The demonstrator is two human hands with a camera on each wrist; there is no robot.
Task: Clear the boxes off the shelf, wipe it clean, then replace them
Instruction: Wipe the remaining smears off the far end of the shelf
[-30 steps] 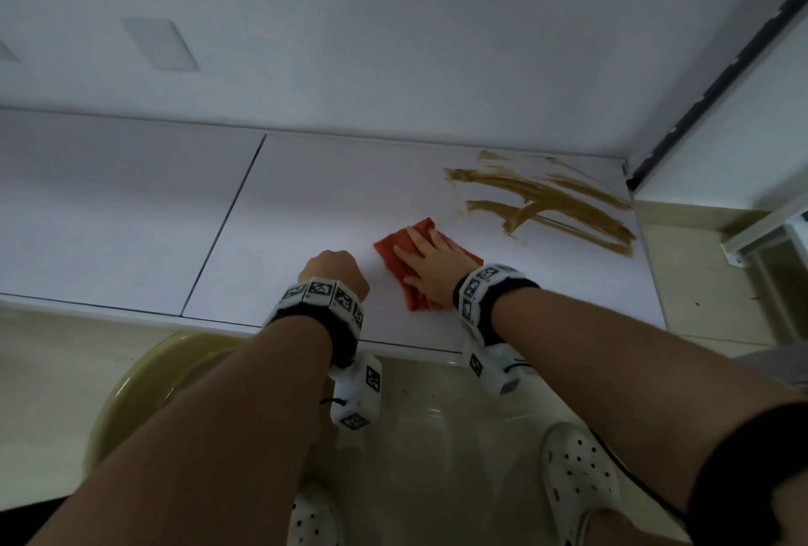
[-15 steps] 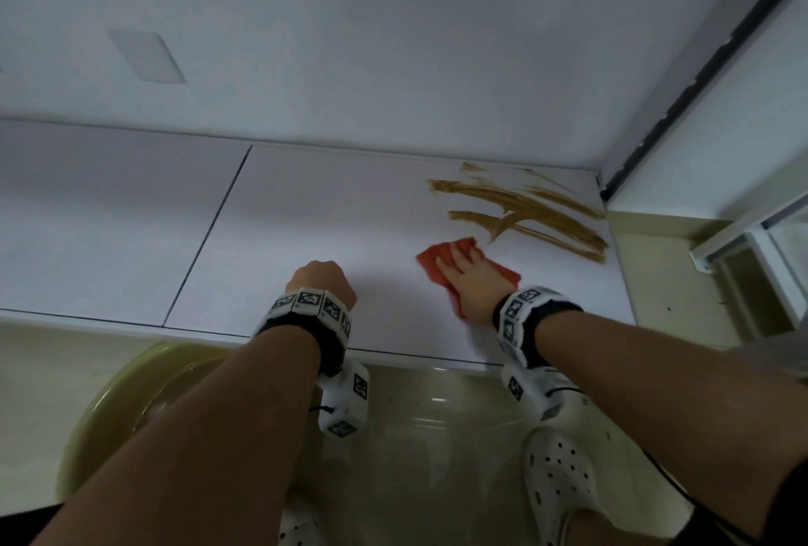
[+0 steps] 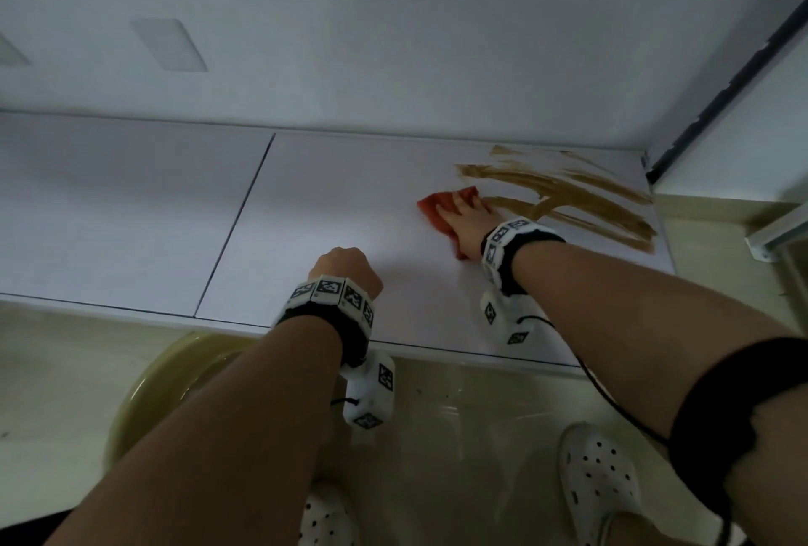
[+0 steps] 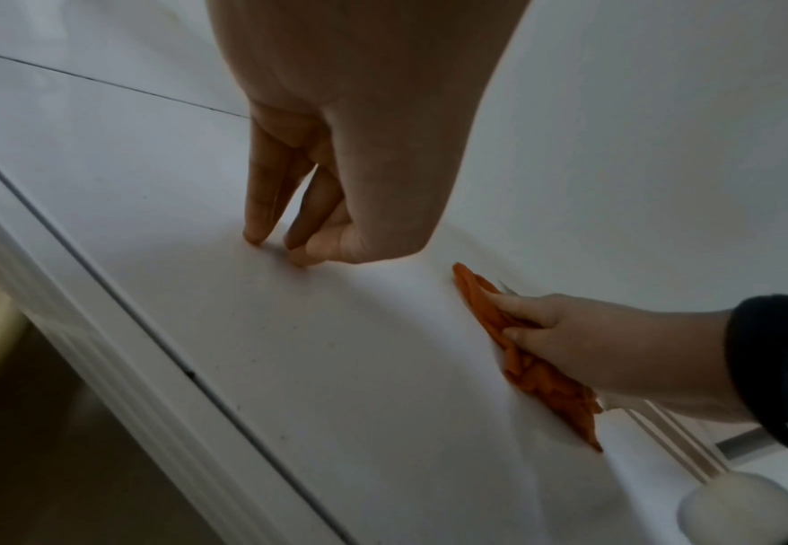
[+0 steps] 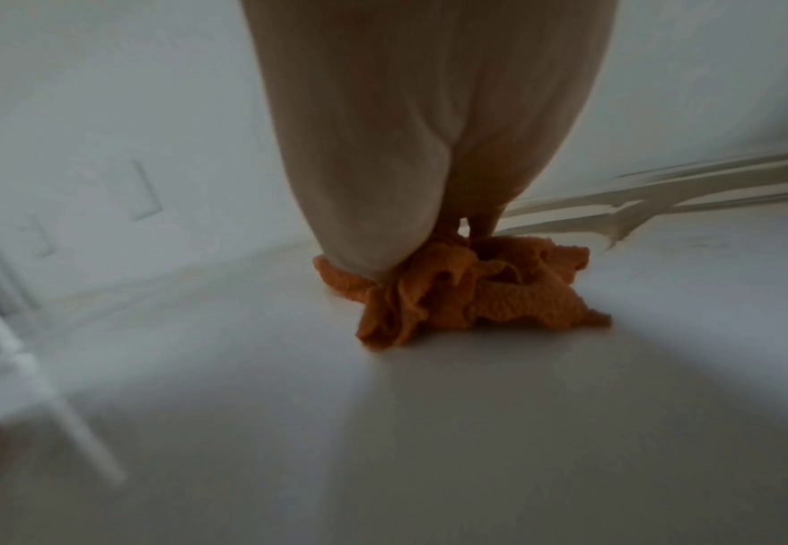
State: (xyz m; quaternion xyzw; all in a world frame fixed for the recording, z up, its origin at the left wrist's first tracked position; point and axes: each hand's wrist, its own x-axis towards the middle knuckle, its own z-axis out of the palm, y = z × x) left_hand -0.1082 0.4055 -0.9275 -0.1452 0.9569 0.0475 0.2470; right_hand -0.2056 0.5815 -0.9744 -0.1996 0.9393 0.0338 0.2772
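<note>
Head view shows my right hand (image 3: 465, 224) pressing flat on the orange cloth (image 3: 437, 213) at the brown smear's (image 3: 568, 200) near-left edge on the shelf (image 3: 350, 204) — left hand (image 3: 345, 268) curled, empty. Bunched cloth might just spread the smear.

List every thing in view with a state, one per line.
shelf: bare of boxes, smeared brown at right
smear: not yet wiped off
cloth: bunched, pressed flat on shelf at the smear's edge
right hand: flat on cloth
left hand: curled, fingertips on shelf, holds nothing
</note>
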